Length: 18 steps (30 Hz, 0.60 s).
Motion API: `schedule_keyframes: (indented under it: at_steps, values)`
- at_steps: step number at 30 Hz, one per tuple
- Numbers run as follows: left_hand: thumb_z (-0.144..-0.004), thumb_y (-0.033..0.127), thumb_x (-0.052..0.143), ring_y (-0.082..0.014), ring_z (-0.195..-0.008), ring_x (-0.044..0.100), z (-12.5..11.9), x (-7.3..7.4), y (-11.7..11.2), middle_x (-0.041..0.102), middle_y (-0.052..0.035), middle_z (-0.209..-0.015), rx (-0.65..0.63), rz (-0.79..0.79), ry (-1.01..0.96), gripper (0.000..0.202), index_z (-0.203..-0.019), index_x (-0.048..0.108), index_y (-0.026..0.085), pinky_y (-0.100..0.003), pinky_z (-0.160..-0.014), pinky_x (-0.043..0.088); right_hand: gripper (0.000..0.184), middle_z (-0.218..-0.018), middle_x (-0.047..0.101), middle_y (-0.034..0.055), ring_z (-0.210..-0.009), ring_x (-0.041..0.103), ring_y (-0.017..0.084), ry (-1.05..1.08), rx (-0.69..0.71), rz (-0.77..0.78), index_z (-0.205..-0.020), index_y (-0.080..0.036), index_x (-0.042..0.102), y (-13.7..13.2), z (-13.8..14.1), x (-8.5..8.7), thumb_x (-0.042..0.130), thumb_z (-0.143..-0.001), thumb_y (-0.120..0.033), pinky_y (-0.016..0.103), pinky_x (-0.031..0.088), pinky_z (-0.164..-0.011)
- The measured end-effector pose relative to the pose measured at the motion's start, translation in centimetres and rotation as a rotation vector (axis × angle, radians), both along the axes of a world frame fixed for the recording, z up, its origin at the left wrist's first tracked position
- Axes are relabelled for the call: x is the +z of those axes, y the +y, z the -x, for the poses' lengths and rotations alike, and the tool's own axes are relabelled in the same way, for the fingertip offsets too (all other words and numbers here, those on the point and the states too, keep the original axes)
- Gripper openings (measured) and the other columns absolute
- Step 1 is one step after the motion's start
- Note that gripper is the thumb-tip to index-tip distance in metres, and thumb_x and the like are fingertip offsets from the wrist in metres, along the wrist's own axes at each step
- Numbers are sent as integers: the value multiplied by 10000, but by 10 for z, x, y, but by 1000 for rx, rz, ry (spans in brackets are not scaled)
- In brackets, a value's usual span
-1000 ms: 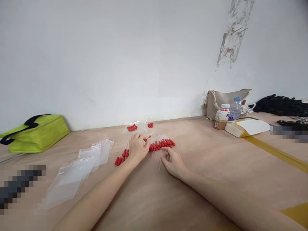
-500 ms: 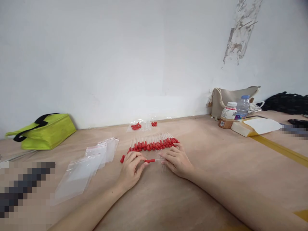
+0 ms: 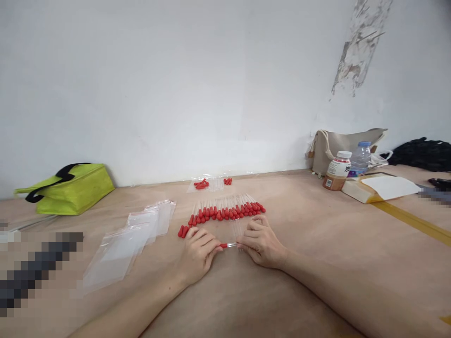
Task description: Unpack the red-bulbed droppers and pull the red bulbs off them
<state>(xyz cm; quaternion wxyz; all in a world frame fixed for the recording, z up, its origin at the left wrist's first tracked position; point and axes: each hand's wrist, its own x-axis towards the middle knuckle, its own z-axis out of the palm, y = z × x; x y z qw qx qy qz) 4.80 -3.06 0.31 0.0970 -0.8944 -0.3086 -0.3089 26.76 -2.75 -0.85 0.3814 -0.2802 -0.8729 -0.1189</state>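
Observation:
My left hand [image 3: 201, 251] is closed round a red rubber dropper bulb [image 3: 223, 245], most of it hidden by the fingers. The fingers of my right hand [image 3: 262, 244] pinch a clear glass dropper tube [image 3: 231, 244], whose end meets the mouth of the bulb; how deep it sits I cannot tell. Just beyond my hands lie several loose glass tubes [image 3: 236, 227]. A row of droppers with red bulbs [image 3: 225, 214] stretches behind them, bulbs toward me. Beside my left hand are a few loose red bulbs [image 3: 182, 231].
Overlapping clear zip bags [image 3: 116, 258] lie to the left, in front of a lime-green bag [image 3: 75, 190]. By the wall is a clear bag of red bulbs and tubes [image 3: 214, 184]. A drink bottle [image 3: 337, 172], a water bottle [image 3: 361, 159] and a beige bag [image 3: 320, 150] stand at right.
Both hands have come slightly nearer to me with the bulb and tube. Less of the bulb and tube shows between my fingers, and the hands are closer together.

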Motion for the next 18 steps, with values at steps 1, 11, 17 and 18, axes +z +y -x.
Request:
schedule_keyframes:
  at_steps: [1, 11, 17, 18]
  values:
    - [-854, 214, 433, -145, -688, 486, 0, 0, -1, 616, -9, -698, -6, -2, 3, 200, -758, 608, 197, -324, -706, 306, 162, -579, 584, -24, -632, 411, 119, 5, 8, -1, -788, -212, 615, -1, 1, 0, 470, -845, -255, 367, 241, -812]
    - [-862, 206, 396, -143, -715, 532, 22, -4, 3, 584, -29, -738, 67, 114, -160, 201, -796, 584, 181, -278, -696, 400, 247, -583, 590, 0, -648, 455, 129, 109, -161, 17, -726, -204, 636, 9, -24, 7, 433, -857, -253, 341, 260, -802]
    - [-851, 276, 399, -157, -820, 546, 35, 17, 18, 556, -54, -907, 226, 200, -356, 255, -1000, 592, 201, -265, -710, 444, 222, -703, 661, 24, -658, 534, 122, 171, -311, 95, -920, -215, 646, 13, -27, 8, 434, -861, -247, 286, 267, -711]
    - [-838, 301, 407, -165, -807, 551, 41, 22, 24, 558, -55, -893, 307, 220, -395, 274, -998, 602, 194, -273, -698, 448, 219, -683, 660, 23, -640, 537, 121, 169, -333, 97, -901, -208, 647, 12, -26, 7, 435, -856, -241, 285, 265, -700]
